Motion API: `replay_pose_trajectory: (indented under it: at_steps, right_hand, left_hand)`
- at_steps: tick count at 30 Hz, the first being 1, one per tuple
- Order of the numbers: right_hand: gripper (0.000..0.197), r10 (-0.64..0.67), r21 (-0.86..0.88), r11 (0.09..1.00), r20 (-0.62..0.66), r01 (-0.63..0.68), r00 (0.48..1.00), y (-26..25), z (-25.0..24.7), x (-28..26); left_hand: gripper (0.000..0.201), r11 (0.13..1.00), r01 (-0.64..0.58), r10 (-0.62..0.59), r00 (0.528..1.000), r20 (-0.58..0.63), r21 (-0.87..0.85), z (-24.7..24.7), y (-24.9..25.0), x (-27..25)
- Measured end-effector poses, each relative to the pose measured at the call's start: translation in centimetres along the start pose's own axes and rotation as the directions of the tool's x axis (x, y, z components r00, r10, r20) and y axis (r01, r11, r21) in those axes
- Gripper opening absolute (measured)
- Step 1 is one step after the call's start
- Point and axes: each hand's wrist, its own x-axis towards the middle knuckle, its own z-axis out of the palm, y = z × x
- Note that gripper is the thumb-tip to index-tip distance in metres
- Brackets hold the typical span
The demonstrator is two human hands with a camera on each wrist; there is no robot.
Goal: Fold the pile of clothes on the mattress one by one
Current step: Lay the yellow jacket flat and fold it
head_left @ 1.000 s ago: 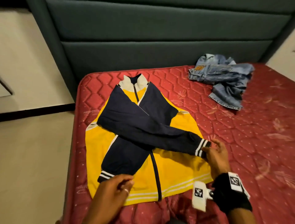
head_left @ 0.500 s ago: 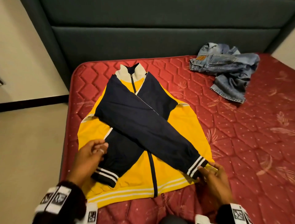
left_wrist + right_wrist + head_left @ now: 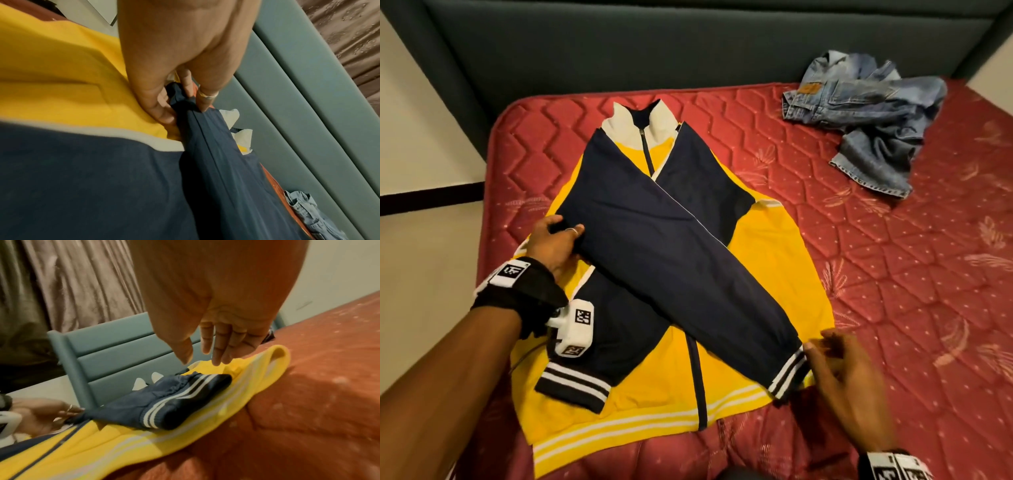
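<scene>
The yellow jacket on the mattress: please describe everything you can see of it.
The yellow jacket lies flat, front up, on the red mattress, zipped, with white collar, navy sleeves and white hem stripes. Both sleeves are folded across the chest and cross, striped cuffs toward the hem. The left hand pinches the upper sleeve's fold at the jacket's edge; the right hand hovers open by its cuff.

A yellow jacket [image 3: 774, 260] with navy sleeves, a white collar and white hem stripes lies flat, front up and zipped, on the red mattress [image 3: 893, 308]. Both sleeves are folded across its chest, crossing, striped cuffs near the hem. Crumpled blue jeans [image 3: 869, 113] lie well apart near the mattress's far right corner.
</scene>
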Motion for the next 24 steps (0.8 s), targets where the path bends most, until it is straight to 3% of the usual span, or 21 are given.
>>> replay_pose_trajectory:
  at_steps: [2,6,12,17,21,24]
  right_hand:
    - [0.046,-0.098,-0.072,0.992,0.069,0.103,0.993,-0.9,1.0,1.1]
    - [0.055,-0.138,-0.305,0.935,0.153,0.18,0.979,-1.7,3.2,2.7]
    - [0.042,-0.126,-0.168,0.971,0.248,0.171,0.96,-2.4,4.3,2.8]
    - [0.032,-0.024,-0.018,0.999,0.228,0.029,0.973,-1.1,3.8,2.8]
    - [0.031,0.03,0.007,0.999,0.252,-0.033,0.967,0.0,3.5,2.9]
    - [0.031,0.021,-0.003,1.0,0.246,-0.021,0.969,0.1,3.5,2.8]
  left_hand:
    - [0.041,0.999,0.019,-0.02,0.999,0.028,0.038,0.4,0.6,-0.3]
    - [0.032,0.999,0.01,-0.01,1.0,-0.017,0.046,-1.1,0.8,1.2]
    - [0.039,0.998,0.026,-0.032,0.996,-0.082,-0.065,-4.0,0.4,2.1]
    - [0.044,0.982,0.08,-0.086,0.996,-0.033,-0.169,-4.6,1.0,1.4]
    - [0.039,0.993,-0.003,0.003,1.0,0.003,-0.116,-4.5,1.7,-0.2]
    - [0.021,0.991,-0.05,0.052,0.999,-0.012,0.128,-5.0,1.9,-2.5]
